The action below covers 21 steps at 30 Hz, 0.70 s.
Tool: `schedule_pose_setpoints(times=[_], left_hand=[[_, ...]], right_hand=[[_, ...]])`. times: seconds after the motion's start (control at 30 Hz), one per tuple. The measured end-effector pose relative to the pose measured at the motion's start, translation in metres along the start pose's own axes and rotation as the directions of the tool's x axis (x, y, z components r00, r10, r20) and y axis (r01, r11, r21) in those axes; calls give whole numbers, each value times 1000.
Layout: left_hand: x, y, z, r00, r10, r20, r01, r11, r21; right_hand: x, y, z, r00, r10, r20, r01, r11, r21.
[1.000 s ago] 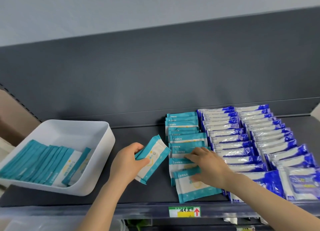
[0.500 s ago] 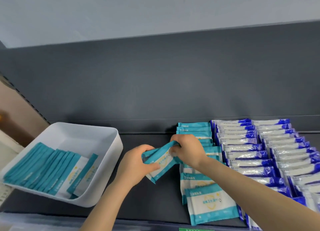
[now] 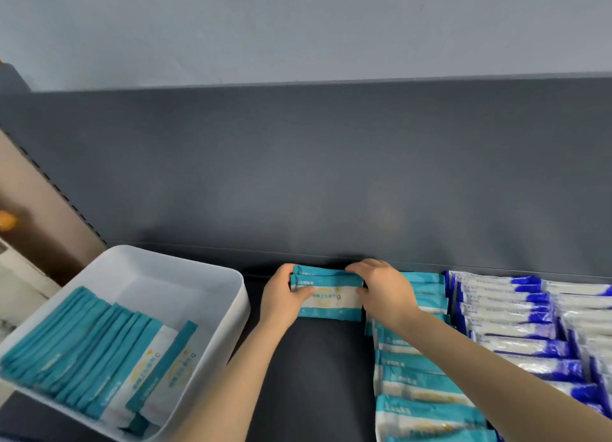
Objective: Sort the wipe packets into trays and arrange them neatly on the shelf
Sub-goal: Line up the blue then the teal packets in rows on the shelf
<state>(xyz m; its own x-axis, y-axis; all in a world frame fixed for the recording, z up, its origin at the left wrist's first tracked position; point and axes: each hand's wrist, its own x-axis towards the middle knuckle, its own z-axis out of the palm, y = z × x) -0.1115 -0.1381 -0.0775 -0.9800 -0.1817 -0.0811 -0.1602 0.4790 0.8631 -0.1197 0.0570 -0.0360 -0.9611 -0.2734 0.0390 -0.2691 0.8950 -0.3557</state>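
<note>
Teal packets gripped at both ends, tray beside.

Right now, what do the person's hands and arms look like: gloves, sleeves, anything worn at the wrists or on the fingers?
Both are bare. The left hand and right hand wear no gloves, and no ring shows on either. The left forearm and right forearm are uncovered to the frame's edge: no sleeve, watch or bracelet in view.
</note>
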Motion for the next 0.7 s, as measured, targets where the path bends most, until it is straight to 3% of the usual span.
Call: schedule_pose_setpoints(times=[0.2,0.47,0.6,0.7], left_hand=[[-3,4,21,999,-25,-44,26,999,23],[-30,23,7,995,38,-95,-9,958,288],[-64,44,-23,993,107,-48,-83,931,356],[-84,52,-62,984,146,-102,-95,916,389]], right_hand=[[-5,12,-1,997,-74,22,77,990,-122],[-7,4,-3,979,-189,-81,186,982,-41],[-3,-24,-6,945,-314,-92,318,948,28],[-1,-52,-7,908,-403,-117,414,904,104]])
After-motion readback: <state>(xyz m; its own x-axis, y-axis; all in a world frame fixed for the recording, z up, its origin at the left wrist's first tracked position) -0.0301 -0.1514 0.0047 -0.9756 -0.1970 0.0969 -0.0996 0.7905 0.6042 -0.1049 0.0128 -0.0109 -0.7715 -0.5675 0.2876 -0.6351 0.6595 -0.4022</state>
